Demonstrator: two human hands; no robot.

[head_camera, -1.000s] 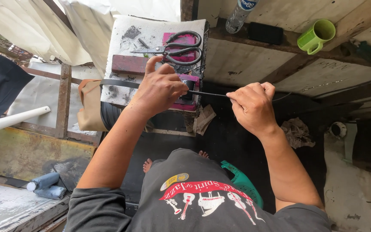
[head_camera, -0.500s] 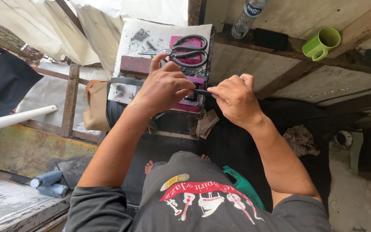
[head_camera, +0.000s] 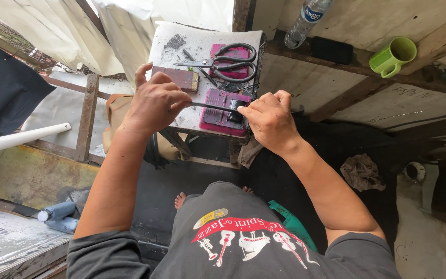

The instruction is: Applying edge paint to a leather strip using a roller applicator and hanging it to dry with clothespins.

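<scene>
Right, both hands up over the small grey-topped wooden counter [head_camera: 181, 39]. Left hand [head_camera: 153, 103] is curled nearly closed, thumb and fingers pinching one end of a thin dark flat strip [head_camera: 210, 106]; right hand [head_camera: 267, 119] is likewise closed in a pinch on the strip's other end. Strip runs roughly level between them, taut by the look of it, sitting just above a magenta rectangular block [head_camera: 223, 111] at the counter's near edge. I read the two-ended grip as keeping the strip straight and pressed to the block; can't tell if it actually touches.

Behind it on the counter: black-handled steel scissors [head_camera: 220, 63] lying across a second magenta block [head_camera: 231, 54], and a reddish-brown rectangular block [head_camera: 175, 78] beside my left hand. Top is dusted with dark grit.

Further back, a wooden ledge [head_camera: 347, 62] carries a clear plastic bottle [head_camera: 305, 23], a flat black slab-shaped object [head_camera: 331, 50] and a green mug [head_camera: 392, 56]. White pipe [head_camera: 21, 139] at left, pale sheeting [head_camera: 52, 36] above, crumpled rag [head_camera: 361, 171] on the dark floor.
</scene>
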